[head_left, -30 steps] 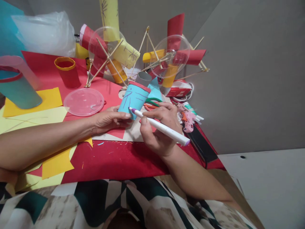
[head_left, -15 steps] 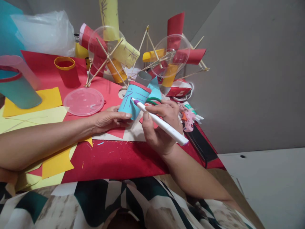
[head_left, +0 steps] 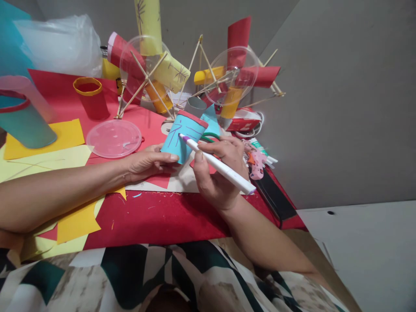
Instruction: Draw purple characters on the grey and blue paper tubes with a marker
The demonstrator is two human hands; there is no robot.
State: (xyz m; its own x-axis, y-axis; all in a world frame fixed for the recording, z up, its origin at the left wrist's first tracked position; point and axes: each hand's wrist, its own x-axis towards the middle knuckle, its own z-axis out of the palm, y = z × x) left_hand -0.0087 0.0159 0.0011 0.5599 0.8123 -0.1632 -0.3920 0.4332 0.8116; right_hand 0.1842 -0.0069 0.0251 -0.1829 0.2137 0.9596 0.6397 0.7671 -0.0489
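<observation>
My left hand (head_left: pixel 152 161) grips the lower end of a blue paper tube (head_left: pixel 182 135) with a red rim, tilted to the right. Dark purple lines are drawn on the tube's side. In my right hand (head_left: pixel 221 169) is a white marker (head_left: pixel 224 167) with a purple collar, its tip at the drawn lines on the tube. Whether the tip touches the paper I cannot quite tell. Green-handled scissors (head_left: pixel 209 137) lie behind the marker, partly hidden by my right hand.
Two wheel-like models of sticks, clear lids and paper tubes (head_left: pixel 147 78) (head_left: pixel 238 71) stand behind. A red tube (head_left: pixel 91 99), a pink lid (head_left: pixel 113 138) and a teal cup (head_left: pixel 29 123) are on the left. A pink glue gun (head_left: pixel 256 162) and a black box (head_left: pixel 274 195) lie right.
The blue tube has turned or shifted very slightly to the right at its rim. The marker's rear end has dipped a little, its tip staying at the drawn lines.
</observation>
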